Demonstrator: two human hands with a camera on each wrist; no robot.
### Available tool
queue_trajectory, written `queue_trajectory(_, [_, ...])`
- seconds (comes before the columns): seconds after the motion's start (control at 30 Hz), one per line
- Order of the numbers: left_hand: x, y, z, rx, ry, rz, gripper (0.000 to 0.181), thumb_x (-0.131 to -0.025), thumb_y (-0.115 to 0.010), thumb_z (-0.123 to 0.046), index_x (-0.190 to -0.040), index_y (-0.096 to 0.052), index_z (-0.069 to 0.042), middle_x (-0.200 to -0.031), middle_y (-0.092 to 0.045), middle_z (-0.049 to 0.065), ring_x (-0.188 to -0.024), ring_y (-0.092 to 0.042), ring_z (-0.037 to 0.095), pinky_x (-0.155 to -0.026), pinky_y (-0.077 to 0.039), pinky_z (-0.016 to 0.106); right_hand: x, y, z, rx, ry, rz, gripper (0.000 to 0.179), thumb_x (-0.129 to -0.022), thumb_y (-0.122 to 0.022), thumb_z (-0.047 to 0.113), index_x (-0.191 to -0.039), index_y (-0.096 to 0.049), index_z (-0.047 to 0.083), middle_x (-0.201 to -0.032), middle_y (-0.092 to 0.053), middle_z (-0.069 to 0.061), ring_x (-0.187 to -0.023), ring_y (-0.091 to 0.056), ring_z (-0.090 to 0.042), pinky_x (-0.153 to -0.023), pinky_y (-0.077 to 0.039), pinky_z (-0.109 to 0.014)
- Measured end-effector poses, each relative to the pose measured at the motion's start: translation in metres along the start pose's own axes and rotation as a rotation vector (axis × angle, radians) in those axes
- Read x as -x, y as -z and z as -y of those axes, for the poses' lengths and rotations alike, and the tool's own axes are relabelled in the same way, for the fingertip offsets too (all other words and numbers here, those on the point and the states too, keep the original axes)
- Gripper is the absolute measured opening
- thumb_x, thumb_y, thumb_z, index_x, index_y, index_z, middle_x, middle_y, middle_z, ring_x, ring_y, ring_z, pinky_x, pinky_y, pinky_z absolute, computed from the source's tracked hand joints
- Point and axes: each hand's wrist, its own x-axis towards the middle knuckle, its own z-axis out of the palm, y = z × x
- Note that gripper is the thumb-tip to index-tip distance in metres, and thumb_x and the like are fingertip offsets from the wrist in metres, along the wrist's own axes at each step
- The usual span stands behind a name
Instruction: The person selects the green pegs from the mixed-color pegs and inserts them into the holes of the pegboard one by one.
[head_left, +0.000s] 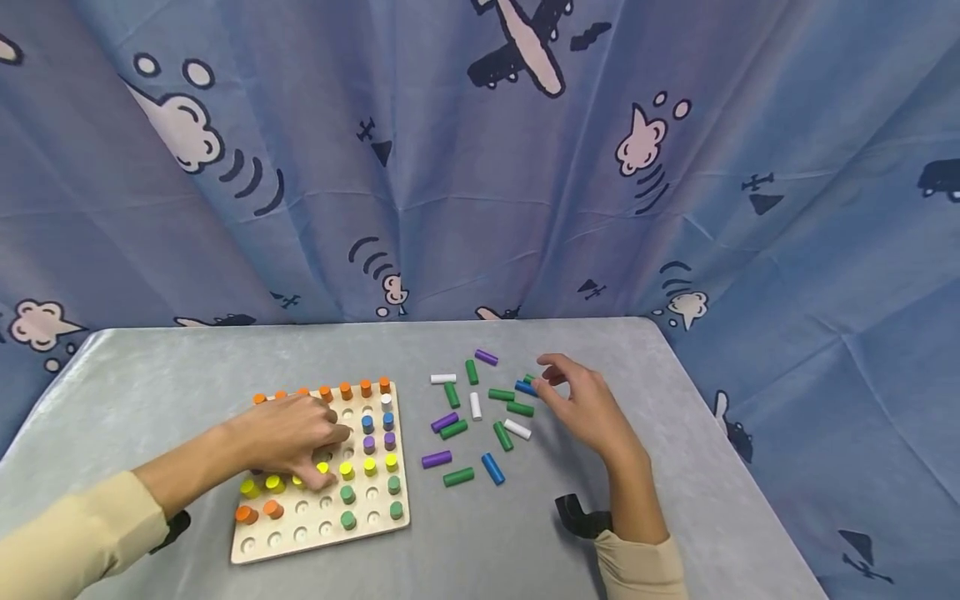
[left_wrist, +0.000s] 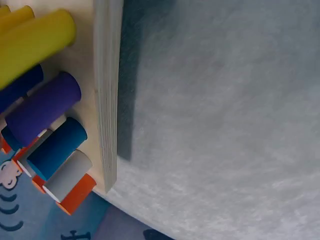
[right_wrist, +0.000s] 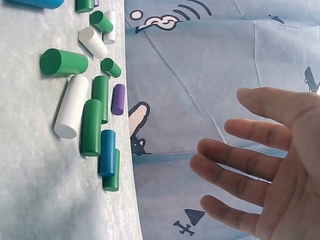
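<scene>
A pale wooden pegboard lies at the left of the table, with upright orange, yellow, blue, purple, white and green pegs in some of its holes. Over its middle, my left hand hovers with thumb and forefinger apart, the thumb tip by the yellow row; part of the board is hidden beneath. In the left wrist view, a purple peg and a blue peg stand near the board's edge. My right hand holds nothing, its fingers spread beside a blue peg at the right of the loose pegs.
Loose green pegs, white pegs, purple pegs and blue pegs lie scattered on the grey table, right of the board. Behind the table hangs a blue patterned curtain.
</scene>
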Motion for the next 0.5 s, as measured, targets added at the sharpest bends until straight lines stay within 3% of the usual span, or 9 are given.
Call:
queue_trajectory(0.2, [-0.006, 0.001, 0.008, 0.025, 0.023, 0.034, 0.033, -0.076, -0.072, -0.043, -0.07, -0.047, -0.023, -0.061, -0.027, -0.014, -0.055, -0.022, 0.0, -0.05, -0.02, 0.017, -0.001, -0.002, -0.001, 0.004, 0.004, 0.003, 0.038, -0.099, -0.063, 0.027, -0.13, -0.061, 0.006, -0.111, -0.07, -0.012, -0.105, -0.064, -0.029, -0.085, -0.053, -0.051])
queue_trajectory(0.4, [-0.007, -0.004, 0.015, 0.068, 0.092, 0.105, 0.032, -0.077, -0.071, -0.043, -0.072, -0.047, -0.022, -0.062, -0.03, -0.013, -0.055, -0.026, 0.001, -0.051, -0.023, 0.018, -0.001, -0.003, -0.001, 0.007, 0.0, -0.001, 0.037, -0.098, -0.063, 0.027, -0.13, -0.061, 0.006, -0.111, -0.07, -0.012, -0.105, -0.064, -0.029, -0.085, -0.053, -0.051])
queue_trajectory(0.5, [-0.009, -0.006, 0.014, 0.047, 0.141, 0.138, 0.032, -0.077, -0.07, -0.045, -0.075, -0.049, -0.021, -0.062, -0.033, -0.011, -0.053, -0.027, 0.003, -0.049, -0.024, 0.019, -0.001, -0.002, -0.002, 0.009, -0.004, 0.001, 0.038, -0.098, -0.063, 0.027, -0.13, -0.061, 0.006, -0.112, -0.07, -0.013, -0.105, -0.064, -0.029, -0.085, -0.053, -0.051])
